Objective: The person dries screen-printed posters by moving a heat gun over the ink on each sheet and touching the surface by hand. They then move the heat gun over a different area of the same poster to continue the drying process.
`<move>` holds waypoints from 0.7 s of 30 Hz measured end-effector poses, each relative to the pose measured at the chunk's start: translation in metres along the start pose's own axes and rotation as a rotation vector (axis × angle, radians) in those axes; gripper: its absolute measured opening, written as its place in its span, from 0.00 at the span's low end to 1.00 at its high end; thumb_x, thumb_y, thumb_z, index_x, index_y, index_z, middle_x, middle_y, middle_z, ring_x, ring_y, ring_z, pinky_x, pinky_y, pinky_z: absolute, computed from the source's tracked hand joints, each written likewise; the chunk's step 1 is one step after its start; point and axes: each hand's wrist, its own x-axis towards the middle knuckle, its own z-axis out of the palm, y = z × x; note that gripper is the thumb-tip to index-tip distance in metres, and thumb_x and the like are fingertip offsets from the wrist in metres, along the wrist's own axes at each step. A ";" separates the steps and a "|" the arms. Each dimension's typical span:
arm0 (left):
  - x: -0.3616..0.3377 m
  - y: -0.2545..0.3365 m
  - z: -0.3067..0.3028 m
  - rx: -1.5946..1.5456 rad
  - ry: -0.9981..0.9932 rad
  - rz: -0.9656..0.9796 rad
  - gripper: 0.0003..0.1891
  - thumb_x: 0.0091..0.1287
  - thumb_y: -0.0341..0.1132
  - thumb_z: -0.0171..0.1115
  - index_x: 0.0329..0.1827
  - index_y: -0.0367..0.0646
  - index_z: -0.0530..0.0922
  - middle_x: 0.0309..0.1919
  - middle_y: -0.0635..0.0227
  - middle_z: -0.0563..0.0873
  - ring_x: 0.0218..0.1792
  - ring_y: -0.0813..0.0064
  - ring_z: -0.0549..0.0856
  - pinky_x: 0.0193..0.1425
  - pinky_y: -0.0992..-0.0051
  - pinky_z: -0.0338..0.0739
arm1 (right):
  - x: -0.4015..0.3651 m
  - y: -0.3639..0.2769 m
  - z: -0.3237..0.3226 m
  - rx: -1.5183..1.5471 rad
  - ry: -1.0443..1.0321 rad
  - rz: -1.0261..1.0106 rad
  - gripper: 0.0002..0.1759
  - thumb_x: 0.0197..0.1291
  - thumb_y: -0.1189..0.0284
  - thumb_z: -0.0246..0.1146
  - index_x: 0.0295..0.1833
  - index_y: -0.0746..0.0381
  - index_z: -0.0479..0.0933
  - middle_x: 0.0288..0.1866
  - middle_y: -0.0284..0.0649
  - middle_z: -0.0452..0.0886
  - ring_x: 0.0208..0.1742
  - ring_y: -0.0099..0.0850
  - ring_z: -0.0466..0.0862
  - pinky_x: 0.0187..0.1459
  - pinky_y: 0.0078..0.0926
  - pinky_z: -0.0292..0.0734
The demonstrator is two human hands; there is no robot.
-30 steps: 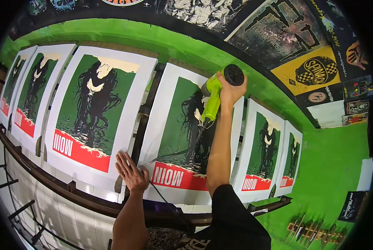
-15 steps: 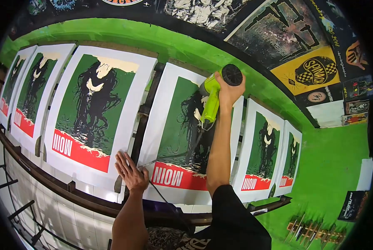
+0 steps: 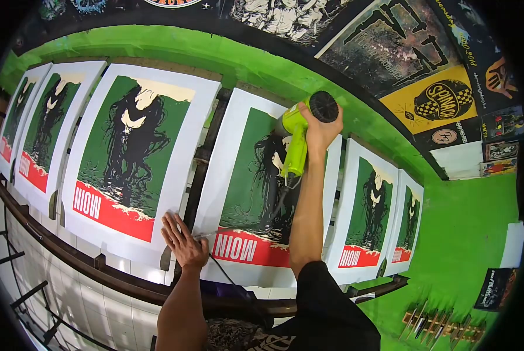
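My right hand (image 3: pixel 322 131) is wrapped round a lime-green heat gun (image 3: pixel 297 151) with a black round back end. It is held over the upper part of a printed sheet (image 3: pixel 241 181) showing a black figure with long hair on green, above a red band with white letters. The gun's nozzle is mostly hidden behind its body. A dark cord (image 3: pixel 230 276) runs from the handle down past my left hand. My left hand (image 3: pixel 186 243) lies flat, fingers spread, at the lower right corner of the neighbouring matching print (image 3: pixel 136 146).
More matching prints stand in the row, such as one on the right (image 3: pixel 367 216) and one on the left (image 3: pixel 48 128). A dark rail (image 3: pixel 119 278) runs along their lower edge. Behind is a green wall (image 3: pixel 449 228) with posters and a rack of tools (image 3: pixel 440 322).
My right hand and the heat gun have shifted slightly left, and the gun's back end has tilted a little. My left hand has stayed in place.
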 end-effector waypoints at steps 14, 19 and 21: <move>0.001 0.001 -0.003 0.006 -0.034 -0.010 0.56 0.61 0.43 0.60 0.87 0.32 0.37 0.87 0.41 0.41 0.88 0.47 0.36 0.89 0.46 0.29 | -0.007 0.000 0.001 -0.051 -0.036 -0.055 0.33 0.41 0.78 0.87 0.54 0.69 0.79 0.47 0.39 0.87 0.46 0.27 0.85 0.55 0.27 0.81; -0.001 -0.002 0.004 -0.009 0.035 0.027 0.58 0.57 0.43 0.63 0.87 0.31 0.40 0.87 0.39 0.42 0.88 0.44 0.38 0.89 0.46 0.30 | -0.011 -0.002 0.004 -0.093 -0.025 -0.034 0.33 0.42 0.78 0.87 0.55 0.70 0.79 0.47 0.39 0.86 0.46 0.27 0.85 0.54 0.27 0.82; 0.000 -0.003 0.003 -0.012 0.024 0.023 0.58 0.57 0.43 0.63 0.87 0.31 0.40 0.87 0.40 0.42 0.88 0.44 0.38 0.89 0.46 0.30 | -0.013 -0.005 0.001 -0.015 -0.048 0.000 0.33 0.42 0.78 0.87 0.55 0.70 0.79 0.47 0.39 0.86 0.46 0.27 0.85 0.54 0.27 0.82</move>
